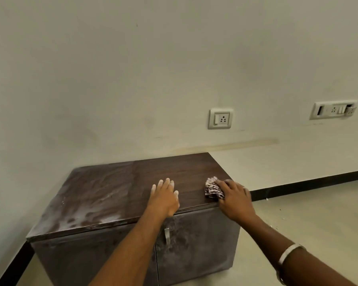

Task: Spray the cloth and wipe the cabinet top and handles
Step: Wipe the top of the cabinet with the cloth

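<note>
1. Nearest the camera, two bare forearms reach forward from the bottom edge; the right one wears a pale bangle [288,255] near the wrist.
2. On the right, the right hand [235,198] has its fingers curled over a crumpled patterned cloth [213,187], gripping it and pressing it down on the cabinet top [174,172] near the front right corner.
3. Just left of it, the left hand [164,196] lies flat on the top with fingers straight and together, palm down, grasping nothing — it rests near the front edge, about midway along.
4. Beneath both hands stands a low dark wooden cabinet [205,244] with two front doors, set against a pale wall [132,69].
5. Dust shows as a whitish, streaked film across the left half of the top, thickest toward the front left corner, while the right half — where the cloth sits — looks darker and cleaner.
6. One metal handle [167,235] hangs upright on the front, just below the left wrist; the door around it is smeared grey.
7. Behind, the wall carries a socket plate [220,119] above the cabinet's right end and a wider switch panel [334,109] further right.
8. Black skirting [310,182] runs along the wall base above a light tiled floor [308,213].
</note>
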The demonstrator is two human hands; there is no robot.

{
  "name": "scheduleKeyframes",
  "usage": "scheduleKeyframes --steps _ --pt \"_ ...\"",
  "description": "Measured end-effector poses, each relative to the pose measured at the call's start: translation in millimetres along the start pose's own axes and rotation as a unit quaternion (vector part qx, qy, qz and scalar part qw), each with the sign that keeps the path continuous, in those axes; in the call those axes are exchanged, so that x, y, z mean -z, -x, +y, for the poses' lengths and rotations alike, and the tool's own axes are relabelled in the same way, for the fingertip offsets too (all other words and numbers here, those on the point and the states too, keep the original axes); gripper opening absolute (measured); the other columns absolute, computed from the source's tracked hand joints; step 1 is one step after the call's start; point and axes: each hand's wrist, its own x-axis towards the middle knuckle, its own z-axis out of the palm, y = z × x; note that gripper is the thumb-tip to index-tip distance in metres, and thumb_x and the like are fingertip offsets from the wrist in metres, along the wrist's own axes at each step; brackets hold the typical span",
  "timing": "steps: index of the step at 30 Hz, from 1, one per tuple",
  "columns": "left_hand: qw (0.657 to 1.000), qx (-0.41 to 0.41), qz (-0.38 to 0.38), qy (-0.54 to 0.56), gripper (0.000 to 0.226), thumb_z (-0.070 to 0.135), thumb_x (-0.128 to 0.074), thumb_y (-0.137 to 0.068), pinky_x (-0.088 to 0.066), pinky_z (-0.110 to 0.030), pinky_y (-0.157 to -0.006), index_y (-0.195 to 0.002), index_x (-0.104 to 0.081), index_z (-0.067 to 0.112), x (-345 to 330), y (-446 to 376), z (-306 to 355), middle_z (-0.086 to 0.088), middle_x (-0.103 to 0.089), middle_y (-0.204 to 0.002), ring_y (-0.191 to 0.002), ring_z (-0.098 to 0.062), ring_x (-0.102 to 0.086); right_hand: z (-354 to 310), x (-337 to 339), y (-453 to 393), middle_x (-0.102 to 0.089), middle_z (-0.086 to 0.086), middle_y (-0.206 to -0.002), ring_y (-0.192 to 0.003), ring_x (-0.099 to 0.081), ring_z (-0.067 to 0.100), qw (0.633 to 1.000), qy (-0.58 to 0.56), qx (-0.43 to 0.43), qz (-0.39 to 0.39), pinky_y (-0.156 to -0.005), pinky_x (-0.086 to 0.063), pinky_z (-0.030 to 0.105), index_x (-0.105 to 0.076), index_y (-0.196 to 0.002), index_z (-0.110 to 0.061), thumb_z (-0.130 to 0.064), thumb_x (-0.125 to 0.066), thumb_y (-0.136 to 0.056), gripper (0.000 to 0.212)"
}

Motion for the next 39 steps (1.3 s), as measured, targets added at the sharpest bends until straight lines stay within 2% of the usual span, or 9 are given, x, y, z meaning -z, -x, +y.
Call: scheduleKeyframes --steps 4,9,17,30,35,39 --pt "1.000 -0.009 0.004 0.020 0.056 0.030 -0.023 -0.104 -0.001 -0.043 -0.121 -0.154 -0.008 0.010 -1 2 14 -0.004 -0.002 -0.163 -0.150 -0.024 0.001 11 5 2 -0.035 -0.001 -0.148 -0.138 -0.030 0.023 0.999 -0.001 -0.035 -0.003 -0.116 -0.019 0.046 -0.030 -0.144 -0.034 -0.033 -0.052 -0.091 0.057" --pt "1.000 0.006 0.015 0.019 0.056 0.030 -0.024 -0.103 -0.003 -0.043 -0.121 -0.154 -0.010 0.010 6 7 -3 -0.004 -0.004 -0.163 -0.150 -0.024 -0.001 -14 1 5 -0.035 -0.001 -0.148 -0.139 -0.027 0.023 0.999 -0.010 -0.048 0.005 -0.115 -0.016 0.046 -0.032 -0.143 -0.034 -0.032 -0.054 -0.090 0.057" --pt "0.998 0.059 0.023 0.006 0.056 0.031 -0.023 -0.103 -0.003 -0.044 -0.121 -0.154 -0.010 0.010 23 33 -67 -0.005 -0.003 -0.163 -0.150 -0.024 -0.001 -105 -25 22 -0.035 -0.004 -0.148 -0.140 -0.023 0.022 0.999 -0.035 0.021 -0.007 -0.115 -0.012 0.047 -0.033 -0.141 -0.038 -0.033 -0.052 -0.087 0.058" --pt "0.980 0.191 0.034 -0.042 0.056 0.033 -0.025 -0.103 -0.008 -0.043 -0.121 -0.154 -0.014 0.011 54 95 -223 -0.005 -0.007 -0.163 -0.150 -0.025 -0.007 -297 -74 57 -0.033 -0.003 -0.148 -0.141 -0.018 0.025 0.981 -0.105 0.153 -0.061 -0.115 -0.005 0.052 -0.031 -0.142 -0.037 -0.029 -0.055 -0.083 0.064" --pt "0.975 0.218 0.034 -0.036 0.056 0.032 -0.026 -0.103 -0.008 -0.043 -0.121 -0.154 -0.015 0.011 55 113 -247 -0.006 -0.009 -0.163 -0.150 -0.026 -0.008 -333 -83 65 -0.033 -0.002 -0.148 -0.142 -0.017 0.025 0.972 -0.112 0.192 -0.075 -0.116 -0.003 0.051 -0.031 -0.143 -0.036 -0.026 -0.055 -0.084 0.064" --pt "0.976 0.214 0.033 -0.031 0.055 0.032 -0.025 -0.103 -0.008 -0.043 -0.121 -0.153 -0.016 0.011 54 113 -242 -0.006 -0.009 -0.163 -0.150 -0.026 -0.008 -325 -82 57 -0.036 -0.003 -0.145 -0.140 -0.021 0.022 0.965 -0.109 0.226 -0.075 -0.116 -0.008 0.047 -0.034 -0.141 -0.035 -0.026 -0.053 -0.085 0.060"
